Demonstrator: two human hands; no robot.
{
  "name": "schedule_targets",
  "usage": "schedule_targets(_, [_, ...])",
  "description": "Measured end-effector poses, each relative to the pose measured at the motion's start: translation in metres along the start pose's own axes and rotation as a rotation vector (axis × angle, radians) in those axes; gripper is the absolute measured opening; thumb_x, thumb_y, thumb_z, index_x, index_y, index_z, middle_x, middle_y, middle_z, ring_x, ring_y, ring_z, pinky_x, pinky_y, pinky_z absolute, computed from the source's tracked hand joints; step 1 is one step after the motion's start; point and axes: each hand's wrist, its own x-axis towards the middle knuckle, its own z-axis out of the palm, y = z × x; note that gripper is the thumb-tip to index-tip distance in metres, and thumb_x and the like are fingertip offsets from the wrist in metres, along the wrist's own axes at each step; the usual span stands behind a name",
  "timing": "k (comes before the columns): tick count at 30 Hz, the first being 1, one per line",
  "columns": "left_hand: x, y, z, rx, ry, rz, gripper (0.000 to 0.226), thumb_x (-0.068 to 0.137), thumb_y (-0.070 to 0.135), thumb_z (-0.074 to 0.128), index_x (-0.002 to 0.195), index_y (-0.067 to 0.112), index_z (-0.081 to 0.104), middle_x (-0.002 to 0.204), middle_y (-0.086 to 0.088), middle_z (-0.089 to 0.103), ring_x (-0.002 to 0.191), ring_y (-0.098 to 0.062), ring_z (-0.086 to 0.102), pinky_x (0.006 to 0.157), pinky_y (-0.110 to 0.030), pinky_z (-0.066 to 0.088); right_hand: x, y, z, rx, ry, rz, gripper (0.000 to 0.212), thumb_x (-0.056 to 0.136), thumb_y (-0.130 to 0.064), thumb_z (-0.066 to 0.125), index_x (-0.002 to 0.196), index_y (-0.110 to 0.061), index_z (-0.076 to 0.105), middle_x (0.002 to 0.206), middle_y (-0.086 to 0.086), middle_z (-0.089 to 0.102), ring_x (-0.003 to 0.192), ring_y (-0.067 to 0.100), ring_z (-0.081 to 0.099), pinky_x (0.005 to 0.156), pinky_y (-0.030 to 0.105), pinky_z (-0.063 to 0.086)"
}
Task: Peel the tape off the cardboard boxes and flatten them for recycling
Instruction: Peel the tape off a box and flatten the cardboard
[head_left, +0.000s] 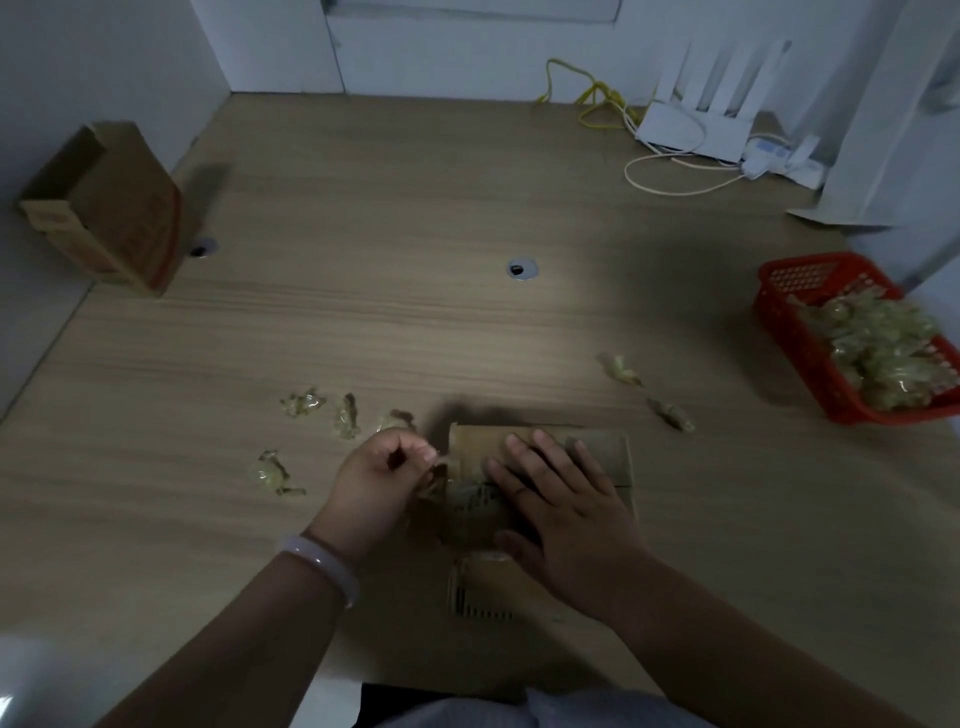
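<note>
Red basket (775, 312) of tape wads (878, 345); left hand (376, 470) tight on strip (441, 460), right hand (563, 512) flat on box (608, 451).

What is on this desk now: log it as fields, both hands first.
left-hand grip: pinches a tape strip at the box's left edge
right-hand grip: flat, fingers straight, pressing the cardboard box
loose tape wads: scattered on the table, both sides of the box
red basket: right edge, holds peeled tape
second box: far left, standing, not flattened
</note>
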Motion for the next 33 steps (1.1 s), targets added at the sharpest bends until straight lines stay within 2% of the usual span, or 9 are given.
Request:
schedule_targets(5, [0.007, 0.001, 0.007, -0.013, 0.042, -0.219, 0.023, 0.079, 0.005, 0.075, 0.087, 0.014, 0.055, 0.066, -0.004, 0.059, 0.055, -0.013, 0.056, 0.052, -0.016, 0.047, -0.001, 0.002, 0.001, -0.009, 0.003, -0.014, 0.065, 0.092, -0.063, 0.034, 0.149, -0.031, 0.031, 0.156, -0.001, 0.030, 0.146, 0.022, 0.020, 0.115, 0.050, 0.018])
schedule_targets(8, [0.005, 0.002, 0.009, 0.199, 0.051, -0.119, 0.020, 0.077, 0.008, 0.077, 0.085, 0.016, 0.060, 0.070, 0.002, 0.056, 0.068, -0.017, 0.054, 0.056, -0.009, 0.042, 0.001, 0.002, -0.001, 0.010, -0.020, -0.016, 0.067, 0.090, -0.063, 0.034, 0.149, -0.031, 0.031, 0.157, -0.003, 0.026, 0.147, 0.021, 0.016, 0.117, 0.049, 0.016])
schedule_targets(12, [-0.006, 0.011, 0.007, 0.477, 0.061, 0.322, 0.022, 0.084, 0.007, 0.066, 0.101, 0.020, 0.069, 0.102, -0.006, 0.061, 0.089, -0.015, 0.058, 0.088, -0.020, 0.044, 0.006, 0.009, -0.007, 0.259, -0.060, 0.009, 0.068, 0.086, -0.044, 0.051, 0.149, -0.028, 0.031, 0.158, -0.010, 0.020, 0.146, 0.007, 0.002, 0.120, 0.033, -0.004])
schedule_targets(17, [-0.022, 0.030, 0.046, 0.861, -0.237, 0.468, 0.063, 0.088, 0.051, 0.038, 0.146, 0.025, 0.035, 0.147, -0.002, 0.041, 0.134, -0.020, 0.035, 0.116, -0.031, 0.020, 0.006, 0.016, -0.016, 0.930, 0.159, 0.283, 0.057, 0.072, -0.003, 0.047, 0.115, -0.036, 0.062, 0.123, -0.018, 0.060, 0.122, -0.001, 0.048, 0.108, 0.019, 0.033])
schedule_targets(20, [-0.027, 0.027, 0.065, 1.169, -0.265, 0.480, 0.079, 0.085, 0.069, 0.031, 0.152, 0.032, 0.009, 0.159, 0.004, 0.014, 0.143, -0.019, 0.016, 0.118, -0.039, 0.005, 0.008, 0.023, -0.018, 0.949, 0.349, 0.453, 0.054, 0.078, 0.006, 0.048, 0.095, -0.043, 0.064, 0.101, -0.029, 0.064, 0.103, -0.005, 0.057, 0.095, 0.007, 0.037])
schedule_targets(22, [-0.026, 0.021, 0.065, 1.215, -0.261, 0.502, 0.082, 0.082, 0.075, 0.027, 0.151, 0.036, 0.005, 0.160, 0.005, 0.007, 0.144, -0.020, 0.009, 0.118, -0.042, -0.002, 0.010, 0.039, -0.018, 0.890, 0.471, 0.581, 0.046, 0.083, 0.006, 0.051, 0.101, -0.032, 0.067, 0.108, -0.015, 0.066, 0.108, 0.007, 0.060, 0.100, 0.018, 0.040])
schedule_targets(27, [-0.018, 0.018, 0.057, 1.132, -0.304, 0.504, 0.091, 0.069, 0.083, 0.025, 0.148, 0.038, 0.021, 0.158, 0.006, 0.013, 0.145, -0.016, 0.010, 0.119, -0.039, -0.001, 0.012, 0.083, -0.021, 0.808, 0.057, 0.751, 0.033, 0.096, -0.017, 0.049, 0.126, -0.018, 0.061, 0.135, 0.005, 0.056, 0.124, 0.021, 0.051, 0.100, 0.023, 0.035])
schedule_targets(30, [-0.021, 0.030, 0.069, 1.091, -0.218, 0.495, 0.081, 0.069, 0.076, 0.040, 0.138, 0.032, 0.042, 0.146, 0.004, 0.036, 0.136, -0.019, 0.031, 0.118, -0.044, 0.007, 0.009, 0.089, -0.019, 1.065, -0.105, 0.857, 0.032, 0.100, -0.032, 0.045, 0.121, -0.016, 0.062, 0.124, 0.006, 0.062, 0.116, 0.023, 0.056, 0.101, 0.034, 0.042])
schedule_targets(33, [-0.024, 0.033, 0.078, 1.165, -0.135, 0.556, 0.073, 0.075, 0.070, 0.041, 0.131, 0.025, 0.053, 0.129, -0.003, 0.053, 0.121, -0.026, 0.049, 0.114, -0.054, 0.017, 0.007, 0.090, -0.015, 1.310, -0.048, 0.901, 0.014, 0.098, -0.027, 0.050, 0.099, -0.023, 0.064, 0.103, -0.002, 0.066, 0.095, 0.010, 0.062, 0.088, 0.033, 0.050])
